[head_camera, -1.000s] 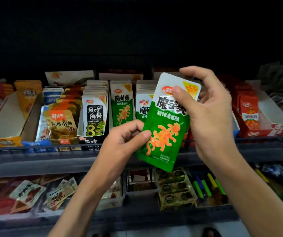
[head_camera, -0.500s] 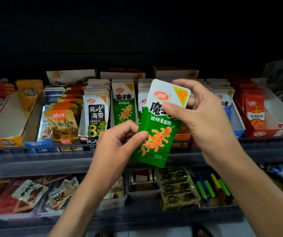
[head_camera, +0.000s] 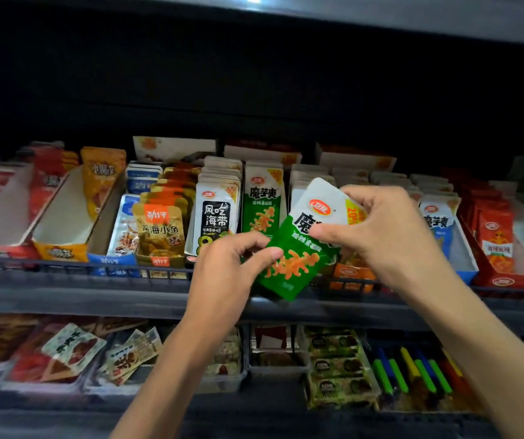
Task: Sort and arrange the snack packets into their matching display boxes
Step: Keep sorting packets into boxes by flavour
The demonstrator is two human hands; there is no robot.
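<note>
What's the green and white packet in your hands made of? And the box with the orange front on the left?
The green and white snack packet, pinched by the left hand and right hand, looks like thin plastic film: glossy, with a soft bend. The open display box with the orange front looks like cardboard, probably: matte white inside, flat stiff walls.

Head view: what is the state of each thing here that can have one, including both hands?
green packet, off the shelf, tilted, held in both hands.
left hand, pinches the packet's lower left side.
right hand, pinches the packet's white top.
boxed green packets, upright in their row, facing front.
orange display box, mostly bare inside.
</note>
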